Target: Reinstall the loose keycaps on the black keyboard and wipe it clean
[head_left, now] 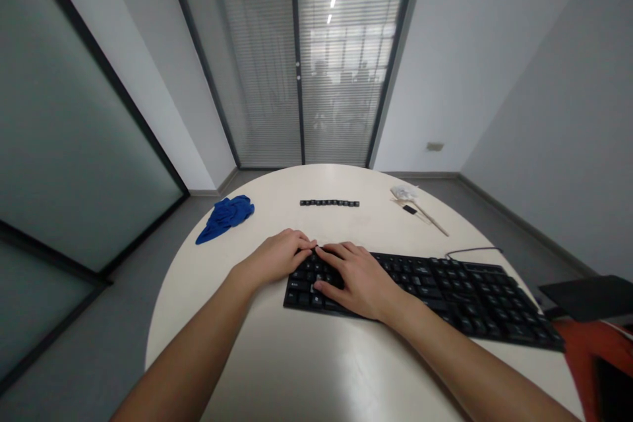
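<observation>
A black keyboard lies on the round white table, angled toward the right. My left hand rests on the keyboard's top left corner, fingers curled down onto the keys. My right hand lies flat over the keys just beside it, fingertips almost touching the left hand's. Whether either hand pinches a key is hidden by the fingers. A short row of loose black keycaps sits farther back on the table, apart from both hands.
A crumpled blue cloth lies at the table's left edge. A white wad, a thin stick and a small black piece lie at the back right. The keyboard cable loops off right. A red and black chair stands right.
</observation>
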`<control>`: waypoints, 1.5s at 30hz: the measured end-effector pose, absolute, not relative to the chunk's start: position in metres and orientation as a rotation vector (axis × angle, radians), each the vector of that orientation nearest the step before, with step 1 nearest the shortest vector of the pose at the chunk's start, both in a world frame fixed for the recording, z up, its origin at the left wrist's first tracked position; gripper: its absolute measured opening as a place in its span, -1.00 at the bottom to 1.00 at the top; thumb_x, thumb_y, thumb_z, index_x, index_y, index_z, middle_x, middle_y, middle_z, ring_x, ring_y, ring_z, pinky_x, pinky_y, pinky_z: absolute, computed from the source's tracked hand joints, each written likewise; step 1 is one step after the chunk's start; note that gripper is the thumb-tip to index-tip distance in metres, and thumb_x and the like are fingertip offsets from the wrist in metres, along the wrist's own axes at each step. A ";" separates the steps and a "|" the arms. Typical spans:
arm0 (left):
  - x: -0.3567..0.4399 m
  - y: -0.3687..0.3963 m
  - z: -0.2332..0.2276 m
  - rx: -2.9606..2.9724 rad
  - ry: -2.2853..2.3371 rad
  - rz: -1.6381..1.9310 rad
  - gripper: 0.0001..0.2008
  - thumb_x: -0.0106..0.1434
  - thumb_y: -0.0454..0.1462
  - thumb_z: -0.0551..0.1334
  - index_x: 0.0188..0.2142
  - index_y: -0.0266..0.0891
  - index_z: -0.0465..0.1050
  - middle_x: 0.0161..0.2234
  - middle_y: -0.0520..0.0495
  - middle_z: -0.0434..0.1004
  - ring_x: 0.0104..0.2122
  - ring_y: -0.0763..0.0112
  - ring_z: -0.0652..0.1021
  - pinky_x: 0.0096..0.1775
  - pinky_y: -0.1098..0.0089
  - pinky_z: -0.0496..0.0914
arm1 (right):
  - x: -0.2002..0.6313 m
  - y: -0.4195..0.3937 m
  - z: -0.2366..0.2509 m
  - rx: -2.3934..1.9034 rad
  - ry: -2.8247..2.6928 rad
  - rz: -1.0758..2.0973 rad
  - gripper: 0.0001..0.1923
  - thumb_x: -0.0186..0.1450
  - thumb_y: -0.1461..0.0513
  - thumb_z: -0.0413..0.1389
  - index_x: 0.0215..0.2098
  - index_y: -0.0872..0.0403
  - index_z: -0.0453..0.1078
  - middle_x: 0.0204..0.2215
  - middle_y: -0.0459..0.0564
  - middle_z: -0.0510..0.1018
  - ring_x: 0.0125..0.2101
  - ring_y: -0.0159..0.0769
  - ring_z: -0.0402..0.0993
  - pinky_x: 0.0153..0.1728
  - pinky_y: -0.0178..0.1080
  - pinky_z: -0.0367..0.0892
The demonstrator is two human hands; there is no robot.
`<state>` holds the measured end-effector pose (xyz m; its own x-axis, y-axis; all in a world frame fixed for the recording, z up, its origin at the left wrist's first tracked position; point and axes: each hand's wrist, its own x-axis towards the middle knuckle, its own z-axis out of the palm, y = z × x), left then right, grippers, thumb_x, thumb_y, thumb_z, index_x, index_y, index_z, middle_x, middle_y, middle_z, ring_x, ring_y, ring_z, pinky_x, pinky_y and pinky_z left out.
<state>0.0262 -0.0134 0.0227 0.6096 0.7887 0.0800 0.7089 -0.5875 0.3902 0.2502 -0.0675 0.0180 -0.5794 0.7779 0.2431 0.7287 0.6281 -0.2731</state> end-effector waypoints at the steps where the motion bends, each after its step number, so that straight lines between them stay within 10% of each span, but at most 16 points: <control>1: 0.027 -0.015 0.025 2.529 1.223 0.326 -0.68 0.44 -0.14 0.07 0.02 -0.04 0.55 -0.04 -0.04 0.57 -0.04 0.24 0.52 0.01 0.33 0.37 | 0.250 -0.067 0.019 -1.202 -2.525 0.208 -0.33 0.35 -0.09 0.08 0.29 0.08 0.27 0.15 0.12 0.44 0.08 0.00 0.33 0.10 0.03 0.28; 21: 0.021 -0.019 0.025 2.416 1.086 0.320 -0.65 0.36 -0.09 0.20 0.09 -0.05 0.50 0.13 -0.08 0.49 0.07 0.19 0.52 0.12 0.27 0.34 | 0.251 -0.072 0.016 -1.192 -2.551 0.200 -0.32 0.38 -0.10 0.03 0.32 0.09 0.22 0.22 0.17 0.36 0.15 0.03 0.28 0.16 0.09 0.23; 32: 0.027 -0.022 0.029 2.444 1.224 0.333 -0.66 0.45 -0.09 0.03 -0.04 -0.14 0.52 -0.07 -0.11 0.60 -0.10 0.20 0.56 -0.06 0.28 0.40 | 0.278 -0.065 0.007 -1.134 -2.676 0.371 0.10 0.18 -0.24 0.16 0.46 0.10 -0.12 0.39 0.21 0.07 0.35 0.10 0.02 0.32 0.17 -0.07; 41: 0.022 -0.011 0.020 2.515 1.276 0.460 -0.70 0.46 -0.15 0.00 -0.14 -0.16 0.49 -0.16 -0.08 0.60 -0.15 0.24 0.55 -0.09 0.29 0.39 | 0.261 -0.060 0.013 -1.118 -2.660 0.392 0.04 0.20 -0.22 0.16 0.44 0.11 -0.05 0.37 0.23 0.11 0.34 0.10 0.06 0.30 0.16 0.00; 45: 0.017 -0.006 0.015 2.500 1.305 0.462 -0.68 0.46 -0.14 -0.01 -0.19 -0.17 0.49 -0.20 -0.08 0.59 -0.19 0.25 0.54 -0.15 0.32 0.39 | 0.258 -0.034 0.027 -1.060 -2.655 0.523 -0.29 0.37 -0.10 0.03 0.34 0.10 0.18 0.24 0.15 0.38 0.18 -0.08 0.37 0.19 -0.06 0.26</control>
